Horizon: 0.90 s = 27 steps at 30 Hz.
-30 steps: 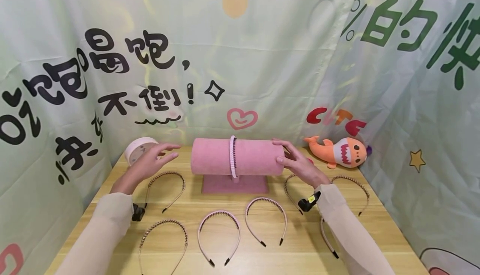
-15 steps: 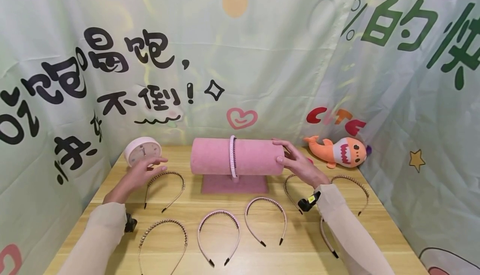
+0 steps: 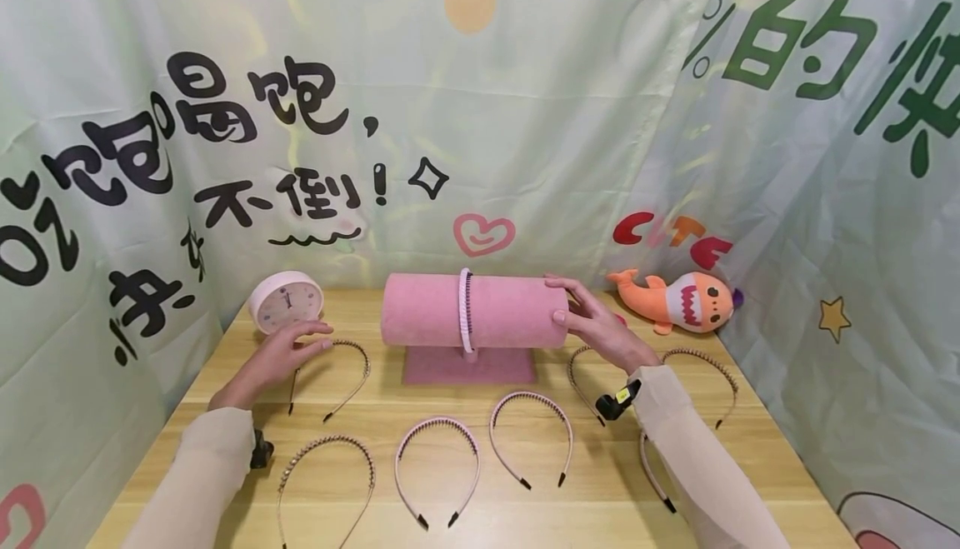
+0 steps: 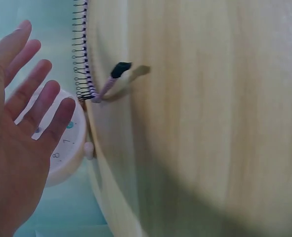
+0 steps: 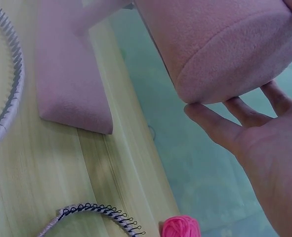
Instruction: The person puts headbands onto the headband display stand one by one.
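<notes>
In the head view a pink padded headband stand (image 3: 420,311) stands at the back middle, its horizontal roll wearing one white toothed headband (image 3: 466,316). My right hand (image 3: 603,332) holds the roll's right end, thumb at the front edge and fingers spread round the rim; the right wrist view shows fingertips on the plush end (image 5: 239,59). My left hand (image 3: 273,361) hovers over a beaded-looking headband (image 3: 367,366) at left, hiding part of its arch. Seen from the left wrist, that hand's fingers (image 4: 29,94) are straight and spread, apart from the toothed band (image 4: 88,74).
Several other headbands lie on the wooden table, including two pink ones (image 3: 438,422) (image 3: 532,396) in front and a beaded one (image 3: 326,442) front left. A round clock (image 3: 288,299) stands back left, an orange plush shark (image 3: 675,303) back right. A pink yarn ball (image 5: 181,227) sits near the stand.
My left hand has moved down and left from near the clock to over the left headband, uncovering the clock face. My right hand keeps its hold on the roll's end.
</notes>
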Tool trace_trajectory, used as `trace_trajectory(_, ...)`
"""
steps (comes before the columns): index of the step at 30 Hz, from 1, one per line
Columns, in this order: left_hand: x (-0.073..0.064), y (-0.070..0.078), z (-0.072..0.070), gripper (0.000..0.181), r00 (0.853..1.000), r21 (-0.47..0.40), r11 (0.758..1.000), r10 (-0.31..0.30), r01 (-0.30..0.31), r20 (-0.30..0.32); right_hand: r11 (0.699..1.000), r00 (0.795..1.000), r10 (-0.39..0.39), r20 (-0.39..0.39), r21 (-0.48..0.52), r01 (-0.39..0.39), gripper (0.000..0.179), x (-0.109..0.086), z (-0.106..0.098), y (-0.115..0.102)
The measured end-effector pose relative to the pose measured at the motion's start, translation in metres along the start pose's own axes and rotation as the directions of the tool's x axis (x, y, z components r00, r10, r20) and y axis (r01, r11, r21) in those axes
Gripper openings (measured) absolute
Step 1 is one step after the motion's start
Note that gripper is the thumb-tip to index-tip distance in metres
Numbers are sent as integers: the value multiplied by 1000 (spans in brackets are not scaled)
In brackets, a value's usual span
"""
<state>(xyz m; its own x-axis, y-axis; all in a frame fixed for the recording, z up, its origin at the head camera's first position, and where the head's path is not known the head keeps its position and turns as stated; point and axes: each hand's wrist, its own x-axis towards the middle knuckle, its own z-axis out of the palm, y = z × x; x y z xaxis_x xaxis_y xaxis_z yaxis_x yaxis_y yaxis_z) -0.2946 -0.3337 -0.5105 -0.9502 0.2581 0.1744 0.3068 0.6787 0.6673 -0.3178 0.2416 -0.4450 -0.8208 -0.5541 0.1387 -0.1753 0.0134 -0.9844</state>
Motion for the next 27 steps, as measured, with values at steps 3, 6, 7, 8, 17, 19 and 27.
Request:
trace_trajectory(3,0,-4,3,39,1000,-3,1000,-3,3,10,1000,1000,0,0,1,0,52,0,0,-1)
trace_trajectory(6,-1,-8,5,39,1000,-6,1000,-5,5,31,1000,1000,-3,0,0,3,51,0,0,-1)
trace_trajectory(7,-1,-9,6,40,999,-5,1000,-7,7,38,1000,1000,-3,-2,2,3,51,0,1,-1)
trace_trajectory(8,-1,-10,6,39,999,-1,1000,-10,10,44,1000,1000,-4,-3,4,4,51,0,1,-1)
trace_trajectory(17,-3,-19,13,32,999,50,999,-22,19,48,1000,1000,-8,2,7,8,51,3,0,0)
trace_trajectory(19,-2,-20,13,30,999,64,998,-20,17,46,1000,1000,-11,4,4,11,51,3,0,0)
trace_trajectory(27,-2,-20,12,32,998,77,996,-40,35,58,1000,1000,-13,4,-1,13,51,2,-1,0)
